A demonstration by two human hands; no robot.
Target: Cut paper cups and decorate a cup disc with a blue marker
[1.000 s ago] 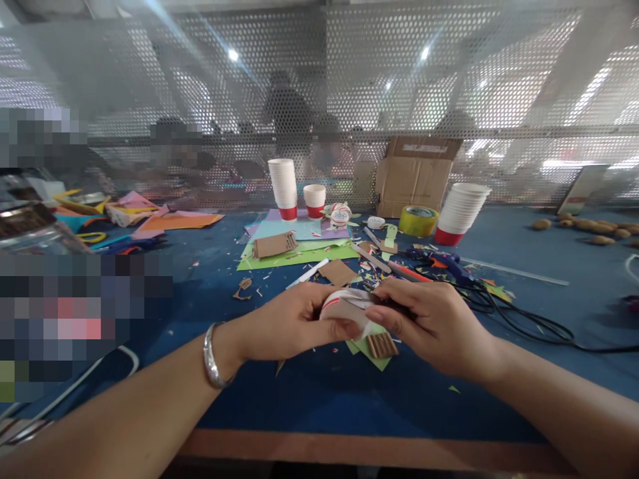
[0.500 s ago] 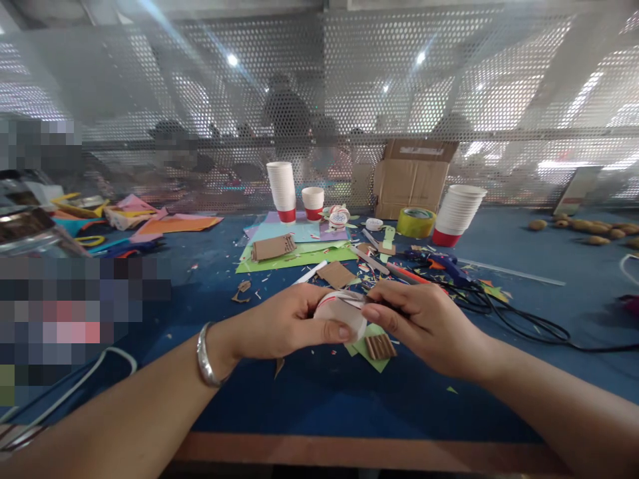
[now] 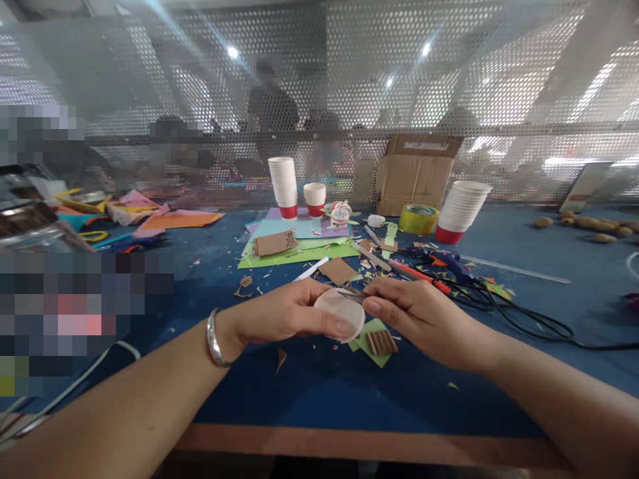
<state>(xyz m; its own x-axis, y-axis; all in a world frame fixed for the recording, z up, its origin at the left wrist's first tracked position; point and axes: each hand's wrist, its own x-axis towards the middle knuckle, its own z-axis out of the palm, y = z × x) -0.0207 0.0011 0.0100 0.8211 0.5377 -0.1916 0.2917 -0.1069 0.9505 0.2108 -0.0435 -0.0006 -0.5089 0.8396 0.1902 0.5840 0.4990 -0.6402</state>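
Note:
A round white paper piece, like the bottom of a paper cup (image 3: 335, 307), is pinched by my left hand (image 3: 292, 313), thumb across its face and fingers behind. My right hand (image 3: 417, 319) is closed around a slim, pointed metal tool (image 3: 353, 293), whose tip lies along the upper right edge of the paper piece. The rest of the tool is hidden in my fingers, so I cannot tell its kind. Below the hands lie a corrugated cardboard piece (image 3: 382, 342) and some green paper (image 3: 378, 360).
Beyond the hands are a cardboard square (image 3: 337, 271), an orange cutter (image 3: 419, 276), a glue gun (image 3: 452, 265) with a black cord, and yellow tape (image 3: 418, 219). Stacked paper cups (image 3: 463, 207) and a cardboard box (image 3: 417, 176) stand behind. A person sits at the left.
The paper piece has turned so its round face shows more fully, and the red-lined rim strip no longer shows. The metal tip now shows more clearly over its edge.

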